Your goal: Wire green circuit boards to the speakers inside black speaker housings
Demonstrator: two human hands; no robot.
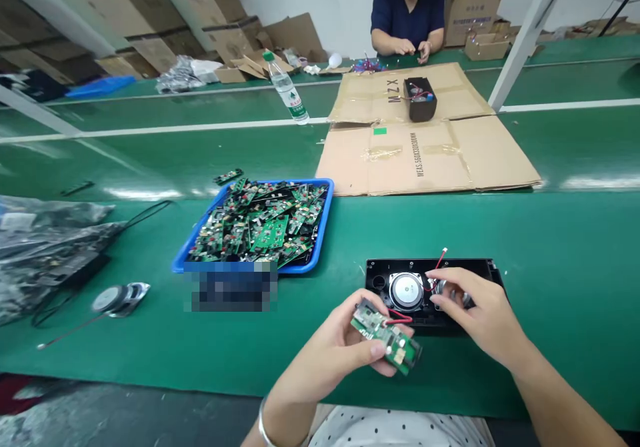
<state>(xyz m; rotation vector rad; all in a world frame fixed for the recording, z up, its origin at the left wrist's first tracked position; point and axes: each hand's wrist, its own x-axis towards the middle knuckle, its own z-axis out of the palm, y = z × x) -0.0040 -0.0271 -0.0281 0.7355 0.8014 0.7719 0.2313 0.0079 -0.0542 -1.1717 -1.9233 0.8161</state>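
My left hand holds a green circuit board tilted up, its component side showing. A red wire loops from the board towards a black speaker housing lying on the table. Inside the housing sits a round silver speaker; a second speaker is partly hidden under my right hand. The thumb and forefinger of that hand close around a thin red speaker wire, though its exact grip is partly hidden. Another wire end with a white plug sticks up behind the fingers.
A blue tray heaped with circuit boards stands left of centre. Further left lie a loose speaker and plastic bags. Beyond are flattened cardboard, a black box, a water bottle and a seated person.
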